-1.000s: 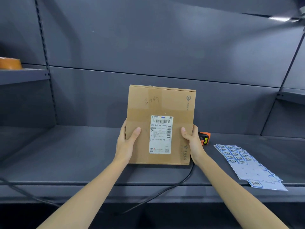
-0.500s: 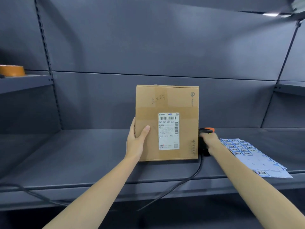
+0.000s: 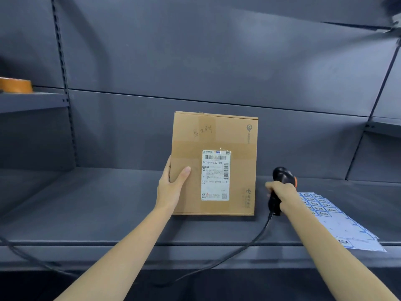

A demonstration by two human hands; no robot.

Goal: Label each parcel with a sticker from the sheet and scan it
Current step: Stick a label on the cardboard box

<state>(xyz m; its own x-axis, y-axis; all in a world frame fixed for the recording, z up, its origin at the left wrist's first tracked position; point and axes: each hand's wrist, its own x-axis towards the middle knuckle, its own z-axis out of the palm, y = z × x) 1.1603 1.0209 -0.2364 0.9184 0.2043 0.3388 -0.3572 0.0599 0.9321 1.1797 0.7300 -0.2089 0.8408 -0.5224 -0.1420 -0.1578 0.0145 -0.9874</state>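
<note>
Two hands busy: left hand (image 3: 171,187) steadies upright parcel (image 3: 213,164); right hand (image 3: 280,191) grips scanner (image 3: 282,181) at parcel's 3 o'clock.

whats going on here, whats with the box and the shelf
A person is working on a parcel at a dark metal shelf. The left hand holds the cardboard box upright on the shelf, its shipping label facing the camera. The right hand has a grip on a corded handheld barcode scanner just right of the box. A sticker sheet lies flat further right. A roll of tape sits on a higher shelf at left.
</note>
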